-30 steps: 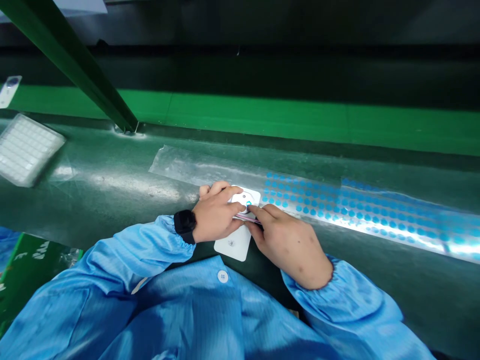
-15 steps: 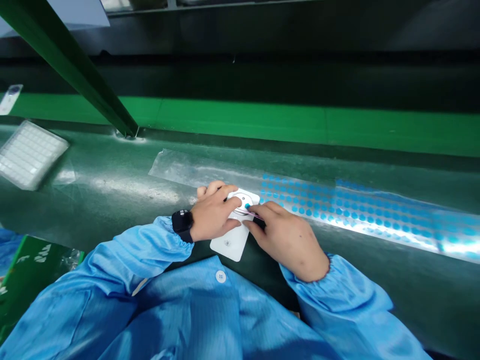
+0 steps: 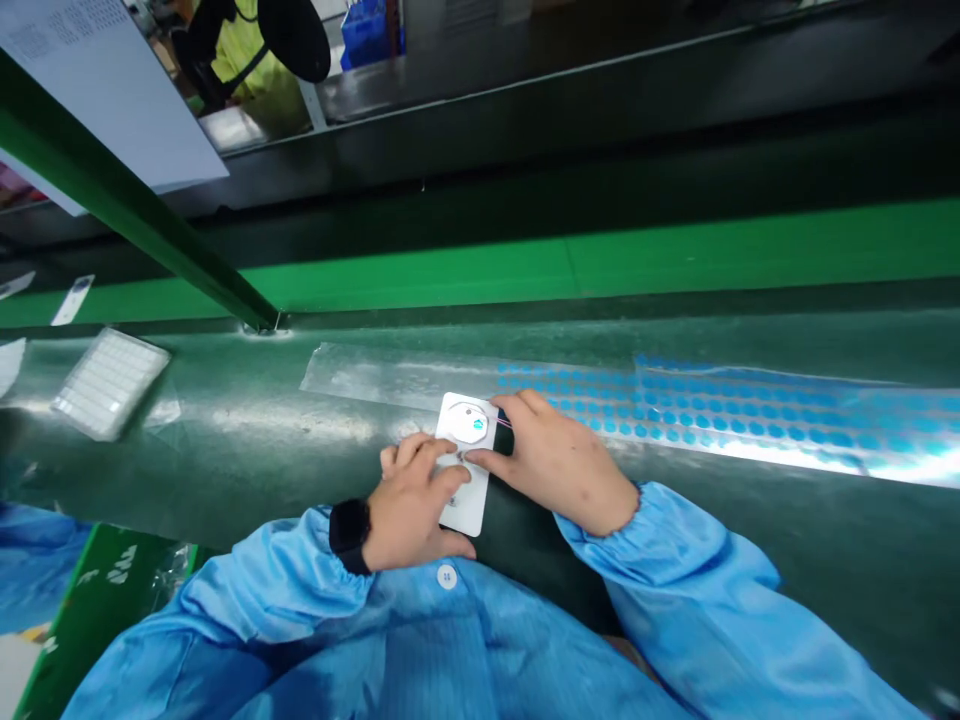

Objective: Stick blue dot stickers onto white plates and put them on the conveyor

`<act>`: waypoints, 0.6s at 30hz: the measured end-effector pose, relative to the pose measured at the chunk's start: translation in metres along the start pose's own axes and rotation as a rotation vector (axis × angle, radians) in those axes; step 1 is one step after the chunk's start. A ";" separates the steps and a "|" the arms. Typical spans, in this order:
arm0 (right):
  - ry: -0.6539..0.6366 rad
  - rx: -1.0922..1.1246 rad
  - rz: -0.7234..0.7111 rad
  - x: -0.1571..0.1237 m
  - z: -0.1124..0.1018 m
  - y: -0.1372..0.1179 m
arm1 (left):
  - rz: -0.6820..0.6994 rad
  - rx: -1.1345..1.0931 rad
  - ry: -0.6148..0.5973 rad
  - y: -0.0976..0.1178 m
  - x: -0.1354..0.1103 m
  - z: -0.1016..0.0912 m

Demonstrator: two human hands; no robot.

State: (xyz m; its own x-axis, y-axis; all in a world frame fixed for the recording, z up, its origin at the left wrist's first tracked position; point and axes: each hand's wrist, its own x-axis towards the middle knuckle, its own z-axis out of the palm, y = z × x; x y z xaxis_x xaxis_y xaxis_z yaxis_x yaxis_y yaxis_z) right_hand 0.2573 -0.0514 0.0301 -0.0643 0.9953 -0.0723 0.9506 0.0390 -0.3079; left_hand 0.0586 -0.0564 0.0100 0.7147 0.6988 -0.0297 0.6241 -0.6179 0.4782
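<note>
A white rectangular panel [image 3: 469, 512] with rounded corners lies on the green work surface in front of me. On its upper half sits a white disc [image 3: 463, 420] with a small blue-green patch and a dark dot. My left hand [image 3: 414, 500] grips the panel's lower left part, fingers across its face and thumb near the bottom edge. My right hand [image 3: 559, 455] holds the panel's right side, forefinger by the upper corner and thumb on the face below the disc. Thin dark and pinkish wires [image 3: 505, 422] stick out beside the right fingers.
A clear strip with rows of blue round dots [image 3: 720, 410] runs along the surface to the right. To the left stand a whitish gridded tray [image 3: 112, 382] and a slanting green post [image 3: 187, 262]. Paper sheets hang at the upper left.
My left hand has moved down off the disc to the panel's lower part. The right fingers have left the blue patch and now hold the panel's edge. The camera view has shifted and turned.
</note>
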 end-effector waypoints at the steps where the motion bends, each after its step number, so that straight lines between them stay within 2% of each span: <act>1: -0.023 -0.028 0.018 0.003 0.000 -0.004 | -0.005 0.006 -0.019 0.001 -0.004 0.003; 4: -0.093 -0.046 0.051 0.012 -0.003 -0.010 | -0.033 0.016 -0.027 0.002 -0.010 0.009; 7: -0.102 0.022 0.062 0.017 -0.005 -0.008 | -0.020 -0.010 0.001 0.001 -0.010 0.013; 9: -0.091 0.169 0.050 0.017 -0.004 -0.005 | -0.010 -0.056 0.044 0.001 -0.010 0.016; 11: -0.091 0.399 0.016 0.020 -0.002 -0.003 | -0.039 -0.155 0.140 0.002 -0.010 0.017; 13: -0.063 0.571 0.002 0.030 -0.002 -0.002 | -0.097 -0.340 0.275 0.000 -0.008 0.015; 15: 0.009 0.633 0.043 0.051 -0.007 -0.004 | -0.148 -0.622 0.380 -0.004 -0.005 0.008; 18: 0.173 0.612 0.143 0.100 -0.026 -0.008 | -0.174 -1.155 0.401 -0.011 -0.002 -0.007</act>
State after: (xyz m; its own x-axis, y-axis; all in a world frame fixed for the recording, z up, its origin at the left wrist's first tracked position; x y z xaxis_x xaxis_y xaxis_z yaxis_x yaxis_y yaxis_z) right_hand 0.2516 0.0499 0.0497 0.1482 0.9888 -0.0149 0.5984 -0.1017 -0.7947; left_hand 0.0483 -0.0483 0.0104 0.3753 0.9269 0.0034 -0.0893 0.0325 0.9955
